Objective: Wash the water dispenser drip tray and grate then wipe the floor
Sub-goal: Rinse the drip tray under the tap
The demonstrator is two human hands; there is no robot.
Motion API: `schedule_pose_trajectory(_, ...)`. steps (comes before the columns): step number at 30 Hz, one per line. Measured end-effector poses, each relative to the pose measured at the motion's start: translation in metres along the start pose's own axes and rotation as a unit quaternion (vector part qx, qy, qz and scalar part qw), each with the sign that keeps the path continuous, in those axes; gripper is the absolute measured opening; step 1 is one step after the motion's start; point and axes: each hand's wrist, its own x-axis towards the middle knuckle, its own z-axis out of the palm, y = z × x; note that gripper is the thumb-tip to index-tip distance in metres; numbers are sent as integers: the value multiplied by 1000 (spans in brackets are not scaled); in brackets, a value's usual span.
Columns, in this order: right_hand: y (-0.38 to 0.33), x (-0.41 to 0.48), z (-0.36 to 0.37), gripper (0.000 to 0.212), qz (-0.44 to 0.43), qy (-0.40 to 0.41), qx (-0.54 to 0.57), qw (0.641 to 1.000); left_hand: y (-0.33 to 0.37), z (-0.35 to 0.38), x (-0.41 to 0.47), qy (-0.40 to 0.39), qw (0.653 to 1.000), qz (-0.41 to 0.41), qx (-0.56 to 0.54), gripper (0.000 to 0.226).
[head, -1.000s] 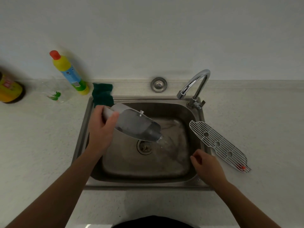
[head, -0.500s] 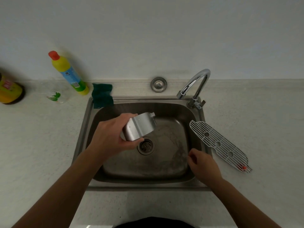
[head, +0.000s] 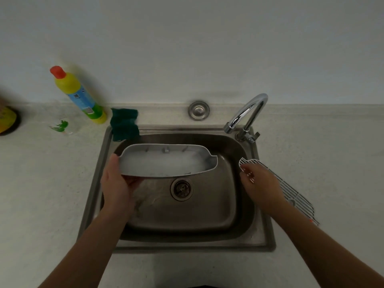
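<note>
Drip tray (head: 166,161) now turned hollow-up, long axis 9-to-3, pinched at 9 o'clock by left hand (head: 116,183); right hand (head: 259,183) loosely curled, empty, over grate (head: 291,190) at 3 o'clock.

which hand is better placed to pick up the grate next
The right hand. It is free and sits over the near end of the grate on the counter right of the sink. The left hand is busy holding the drip tray over the basin, on the far side.
</note>
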Motion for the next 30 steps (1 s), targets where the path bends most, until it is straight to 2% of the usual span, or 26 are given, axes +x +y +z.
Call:
schedule_pose_trajectory(4,-3,48,-22,35,-28,79,-1,997,-14,4,8,23,991,-107,-76,41)
schedule_pose_trajectory(7,-4,82,-32,37,-28,104,-8,994,-23,13,11,28,986,-140,-90,38)
schedule_pose_trajectory(19,22,135,-21,19,49,116,-40,991,-26,61,29,-32,982,-174,-71,39)
schedule_pose_trajectory(25,13,124,-13,9,-53,112,-115,986,-26,70,30,-47,981,-178,-65,38)
schedule_pose_trajectory(30,13,122,-8,10,-73,102,-126,984,-25,70,25,-47,980,-183,-68,40)
